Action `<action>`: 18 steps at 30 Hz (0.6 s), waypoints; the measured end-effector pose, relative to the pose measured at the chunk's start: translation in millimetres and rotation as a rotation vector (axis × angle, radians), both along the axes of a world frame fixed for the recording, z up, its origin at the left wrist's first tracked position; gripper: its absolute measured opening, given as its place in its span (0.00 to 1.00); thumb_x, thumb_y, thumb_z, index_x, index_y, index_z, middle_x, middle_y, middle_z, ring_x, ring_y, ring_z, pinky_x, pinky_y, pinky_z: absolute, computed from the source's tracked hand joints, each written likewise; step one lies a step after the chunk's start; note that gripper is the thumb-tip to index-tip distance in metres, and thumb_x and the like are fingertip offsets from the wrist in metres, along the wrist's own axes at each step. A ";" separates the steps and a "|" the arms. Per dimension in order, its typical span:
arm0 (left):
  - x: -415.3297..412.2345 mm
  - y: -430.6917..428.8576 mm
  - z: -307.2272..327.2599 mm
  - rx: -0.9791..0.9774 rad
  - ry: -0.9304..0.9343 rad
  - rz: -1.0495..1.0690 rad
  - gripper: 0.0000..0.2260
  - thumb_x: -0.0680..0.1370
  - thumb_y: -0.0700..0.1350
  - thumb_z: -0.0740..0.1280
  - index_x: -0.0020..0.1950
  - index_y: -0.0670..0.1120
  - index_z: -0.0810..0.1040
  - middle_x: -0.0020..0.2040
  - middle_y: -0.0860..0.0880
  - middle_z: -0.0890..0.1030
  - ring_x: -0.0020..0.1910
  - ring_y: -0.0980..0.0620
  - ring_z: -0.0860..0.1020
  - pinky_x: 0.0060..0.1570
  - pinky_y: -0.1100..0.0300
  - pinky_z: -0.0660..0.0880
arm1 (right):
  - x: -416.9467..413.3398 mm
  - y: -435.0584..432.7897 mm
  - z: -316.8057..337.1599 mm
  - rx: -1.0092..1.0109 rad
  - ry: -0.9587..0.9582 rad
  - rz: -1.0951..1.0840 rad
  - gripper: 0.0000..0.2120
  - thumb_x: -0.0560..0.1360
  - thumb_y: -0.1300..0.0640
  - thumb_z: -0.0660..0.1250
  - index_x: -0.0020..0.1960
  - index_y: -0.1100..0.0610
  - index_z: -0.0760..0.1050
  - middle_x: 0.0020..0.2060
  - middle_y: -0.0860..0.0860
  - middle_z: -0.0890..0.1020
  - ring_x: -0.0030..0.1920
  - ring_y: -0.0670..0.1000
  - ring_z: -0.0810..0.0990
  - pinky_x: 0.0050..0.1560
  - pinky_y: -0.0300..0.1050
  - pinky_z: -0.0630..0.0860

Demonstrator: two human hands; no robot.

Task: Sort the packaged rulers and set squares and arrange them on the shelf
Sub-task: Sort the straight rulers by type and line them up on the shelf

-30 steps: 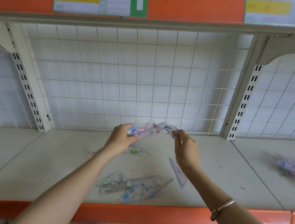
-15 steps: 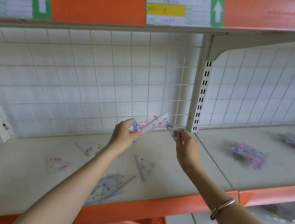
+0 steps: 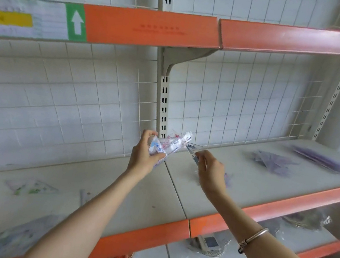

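Sorting is judged half done: purple stacks [image 3: 321, 160] laid, loose packets [image 3: 35, 187] scattered. Rulers [image 3: 173, 143] are gripped by left hand [image 3: 144, 156], set square [image 3: 193, 152] by right hand [image 3: 211, 171].

Viewpoint: we are looking from a wide-angle camera worn on the head, slightly above the middle shelf [image 3: 245, 182].
Direction: we are facing forward and a little downward toward the wire-grid back panel [image 3: 246, 110], with the frame tilting.
Nearness: we are standing close to the shelving.
Views: we are working from this single view.
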State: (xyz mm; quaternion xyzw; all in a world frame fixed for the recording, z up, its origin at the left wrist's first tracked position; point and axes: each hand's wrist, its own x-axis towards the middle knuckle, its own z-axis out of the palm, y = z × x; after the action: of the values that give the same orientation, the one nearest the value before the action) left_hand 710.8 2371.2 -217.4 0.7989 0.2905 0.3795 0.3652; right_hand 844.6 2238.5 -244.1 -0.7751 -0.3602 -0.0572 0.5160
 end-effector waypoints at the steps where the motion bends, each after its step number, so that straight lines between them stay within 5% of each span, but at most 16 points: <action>1: 12.2 -6.6 0.2 0.017 -0.002 -0.020 0.23 0.72 0.39 0.73 0.62 0.53 0.68 0.50 0.50 0.77 0.45 0.45 0.77 0.39 0.65 0.72 | 10.9 -6.2 -0.1 0.005 0.005 0.003 0.10 0.79 0.63 0.58 0.49 0.59 0.78 0.39 0.58 0.82 0.40 0.59 0.78 0.39 0.49 0.70; 3: 36.2 -20.0 0.0 0.045 0.016 -0.044 0.25 0.71 0.38 0.72 0.62 0.55 0.68 0.48 0.49 0.77 0.45 0.44 0.77 0.41 0.57 0.73 | 32.2 -18.8 -1.0 0.011 0.004 0.009 0.09 0.78 0.63 0.58 0.49 0.60 0.78 0.39 0.57 0.83 0.41 0.60 0.78 0.40 0.49 0.71; 9: 103.1 -59.5 -6.0 0.037 0.140 -0.126 0.19 0.73 0.42 0.70 0.55 0.60 0.66 0.36 0.46 0.74 0.31 0.48 0.72 0.35 0.57 0.67 | 92.7 -68.7 -5.3 -0.032 -0.014 -0.031 0.10 0.80 0.61 0.57 0.50 0.60 0.78 0.42 0.57 0.83 0.43 0.60 0.79 0.42 0.50 0.73; 14: 163.9 -88.5 -11.3 -0.008 0.118 -0.215 0.12 0.73 0.39 0.71 0.40 0.58 0.78 0.46 0.59 0.81 0.45 0.50 0.79 0.51 0.48 0.78 | 139.6 -110.1 -5.5 -0.041 -0.022 -0.094 0.11 0.80 0.61 0.57 0.51 0.61 0.79 0.43 0.57 0.84 0.43 0.60 0.79 0.41 0.49 0.69; 18: 206.6 -105.8 -16.0 -0.108 0.134 -0.268 0.16 0.74 0.36 0.70 0.34 0.58 0.82 0.40 0.51 0.83 0.29 0.52 0.77 0.41 0.46 0.81 | 170.6 -135.6 -5.1 -0.015 -0.011 -0.132 0.11 0.79 0.63 0.58 0.50 0.63 0.79 0.42 0.58 0.83 0.42 0.60 0.78 0.38 0.45 0.63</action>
State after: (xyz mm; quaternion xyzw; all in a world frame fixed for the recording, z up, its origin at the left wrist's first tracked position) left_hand 917.4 2265.5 -233.4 0.8332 0.2250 0.2572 0.4346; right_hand 1015.2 2103.0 -249.2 -0.8007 -0.3116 -0.0923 0.5032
